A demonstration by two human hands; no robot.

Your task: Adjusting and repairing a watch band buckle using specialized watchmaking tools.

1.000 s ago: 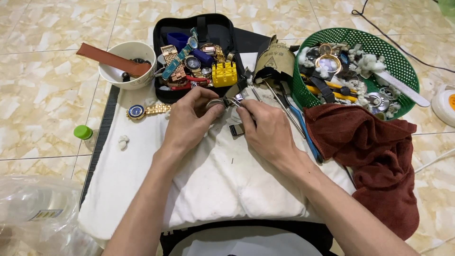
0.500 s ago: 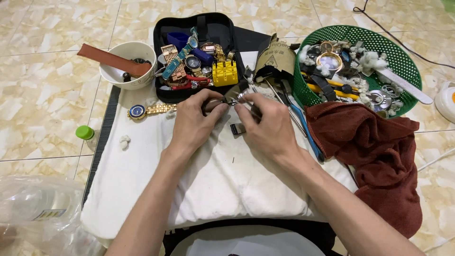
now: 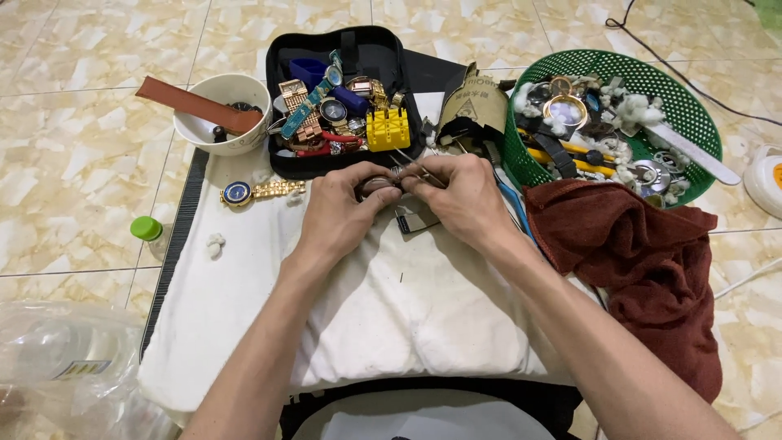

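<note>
Hands together over the white cloth (image 3: 342,310), just near of the black zip case (image 3: 350,49): your left hand (image 3: 338,216) is curled shut around a small watch piece (image 3: 376,184), pinching it at the fingertips, and your right hand (image 3: 464,200) is closed on a thin metal tool (image 3: 411,163) whose tip meets that piece from the far side. Compared with a second ago, both hands have crept slightly toward the case and drawn tighter together, so the piece now sits right between your thumbs; the work reads as fine and close, with the grip firmed up rather than loosened. What exactly the tool tip is doing I cannot tell, since your fingers hide it. A small dark part (image 3: 415,220) lies on the cloth just under your right hand, untouched. Left of you, a gold watch with a blue dial (image 3: 238,193) lies flat on the cloth, same spot as before, and the white bowl (image 3: 205,134) with a brown strap (image 3: 187,102) across it sits far left. A yellow holder (image 3: 387,130) stands in the case among loose watches. On the right, the green basket (image 3: 692,122) holds tools and cotton, with a dark red towel (image 3: 652,261) heaped near it.
</note>
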